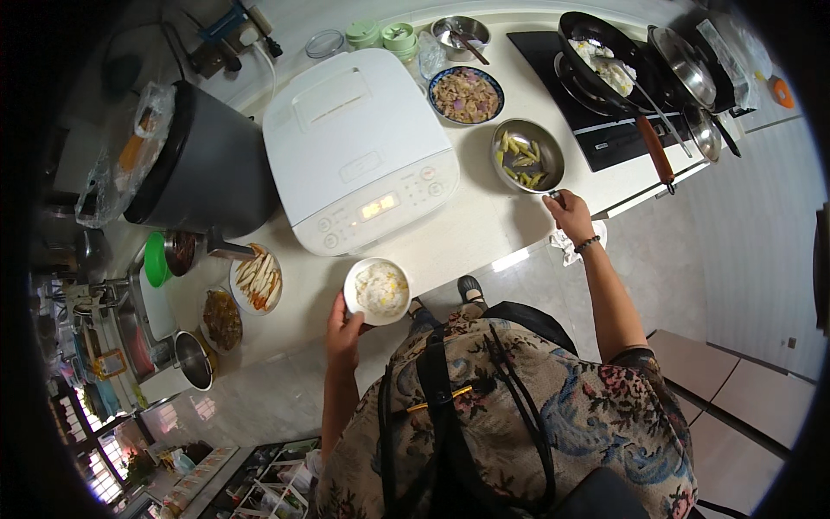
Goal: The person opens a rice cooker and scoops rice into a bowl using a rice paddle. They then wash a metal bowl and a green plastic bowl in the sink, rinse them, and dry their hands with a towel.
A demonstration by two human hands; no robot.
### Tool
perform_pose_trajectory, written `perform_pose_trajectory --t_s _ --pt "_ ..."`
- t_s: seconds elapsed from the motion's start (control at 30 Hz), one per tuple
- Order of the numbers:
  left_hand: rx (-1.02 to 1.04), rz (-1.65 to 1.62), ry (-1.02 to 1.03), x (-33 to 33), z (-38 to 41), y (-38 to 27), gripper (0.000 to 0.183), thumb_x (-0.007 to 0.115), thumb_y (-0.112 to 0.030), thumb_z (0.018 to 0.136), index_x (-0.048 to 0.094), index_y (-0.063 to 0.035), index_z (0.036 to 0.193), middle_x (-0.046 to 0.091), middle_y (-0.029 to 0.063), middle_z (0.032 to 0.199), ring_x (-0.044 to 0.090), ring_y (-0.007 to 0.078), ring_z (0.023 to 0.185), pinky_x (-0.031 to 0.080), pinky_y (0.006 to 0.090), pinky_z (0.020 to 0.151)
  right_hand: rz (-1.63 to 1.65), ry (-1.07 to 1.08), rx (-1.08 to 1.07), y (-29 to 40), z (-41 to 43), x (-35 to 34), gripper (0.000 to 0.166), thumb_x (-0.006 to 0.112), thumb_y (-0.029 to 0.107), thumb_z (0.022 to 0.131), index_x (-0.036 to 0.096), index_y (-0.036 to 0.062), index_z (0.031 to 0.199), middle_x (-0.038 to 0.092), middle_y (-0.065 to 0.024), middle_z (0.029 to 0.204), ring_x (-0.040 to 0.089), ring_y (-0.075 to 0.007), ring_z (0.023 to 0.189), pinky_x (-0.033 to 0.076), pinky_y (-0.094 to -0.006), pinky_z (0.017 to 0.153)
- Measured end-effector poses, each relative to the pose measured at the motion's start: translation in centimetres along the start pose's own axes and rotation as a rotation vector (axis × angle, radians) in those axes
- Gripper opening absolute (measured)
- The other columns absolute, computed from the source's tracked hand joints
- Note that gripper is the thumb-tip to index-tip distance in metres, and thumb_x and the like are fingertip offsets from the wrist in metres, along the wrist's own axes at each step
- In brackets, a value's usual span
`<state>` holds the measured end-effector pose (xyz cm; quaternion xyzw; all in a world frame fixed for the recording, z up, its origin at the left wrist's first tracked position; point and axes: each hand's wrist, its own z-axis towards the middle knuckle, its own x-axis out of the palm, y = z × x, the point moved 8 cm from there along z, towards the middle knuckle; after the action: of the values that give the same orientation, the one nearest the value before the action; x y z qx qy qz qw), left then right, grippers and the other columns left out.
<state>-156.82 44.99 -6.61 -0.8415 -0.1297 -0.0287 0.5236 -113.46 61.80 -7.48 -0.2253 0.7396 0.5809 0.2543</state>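
My left hand [342, 334] holds a small white bowl [391, 320] at the counter's front edge, its thumb at the rim. Rice with yellow bits [381, 290] fills much of the bowl. Farther right, my right hand [570, 216] grips the short handle of a small metal pan [553, 156]. Several green vegetable pieces [524, 161] lie in this pan. Behind the bowl stands a white rice cooker [363, 130] with its lid down and its display lit. A blue-rimmed plate of a chopped, cooked dish [465, 96] sits just beyond the pan.
On the black cooktop [587, 133], a wok [624, 48] holds a white rice mixture and a long-handled metal utensil. Its wooden handle [655, 152] juts toward the front edge. A dark grey appliance [207, 162], a plate of pale strips [258, 282] and a metal pot [194, 360] stand left.
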Motion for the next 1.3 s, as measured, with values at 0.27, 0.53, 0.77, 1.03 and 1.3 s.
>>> perform_pose_trajectory --t_s 0.27,0.53,0.77,1.03,1.3 --pt "-0.152 0.081 0.16 13.6 3.7 1.8 0.055 0.04 0.003 0.075 0.03 -0.0027 0.128 0.048 0.0126 0.112 0.057 0.0183 0.09 0.051 0.0279 0.069 -0.119 -0.039 -0.126 -2.4 0.4 -6.1 0.032 0.062 0.028 0.076 0.05 -0.0016 0.071 0.05 -0.0103 0.055 0.046 -0.0207 0.048 0.037 -0.0322 0.048" --pt "-0.053 0.071 0.122 19.6 8.6 3.5 0.055 0.042 0.003 0.074 0.029 -0.0015 0.128 0.041 0.0126 0.121 0.055 0.0185 0.091 0.052 0.0272 0.068 -0.168 0.114 -0.177 -4.6 2.5 -5.4 0.034 0.061 0.033 0.077 0.054 -0.0008 0.077 0.057 -0.0135 0.064 0.055 -0.0261 0.057 0.042 -0.0336 0.053" --pt "0.022 0.037 0.058 19.1 8.3 3.8 0.057 0.051 -0.003 0.079 0.026 -0.0022 0.13 0.038 0.0144 0.124 0.056 0.0202 0.088 0.053 0.0268 0.066 -0.3 0.139 -0.24 -2.1 2.5 -5.8 0.04 0.062 0.034 0.076 0.053 0.0019 0.097 0.06 -0.0129 0.076 0.059 -0.0266 0.065 0.046 -0.0331 0.059" --pt "0.145 0.114 -0.144 14.0 4.5 4.5 0.029 0.046 -0.021 0.088 0.048 0.0018 0.106 0.053 0.0086 0.086 0.053 0.0112 0.067 0.042 0.0232 0.052 -0.272 -0.262 -0.538 2.1 0.2 -9.1 0.013 0.059 0.011 0.076 0.055 0.0021 0.084 0.058 -0.0114 0.082 0.055 -0.0309 0.076 0.045 -0.0359 0.064" --pt "0.056 0.127 -0.488 4.7 -3.8 7.1 0.027 0.039 -0.018 0.091 0.058 0.0001 0.087 0.045 0.001 0.051 0.036 0.0065 0.044 0.03 0.0238 0.042 -0.196 0.028 -0.613 8.3 -3.9 -2.9 0.032 0.05 0.016 0.086 0.047 0.0003 0.059 0.046 -0.0097 0.048 0.046 -0.0182 0.044 0.035 -0.0314 0.045"
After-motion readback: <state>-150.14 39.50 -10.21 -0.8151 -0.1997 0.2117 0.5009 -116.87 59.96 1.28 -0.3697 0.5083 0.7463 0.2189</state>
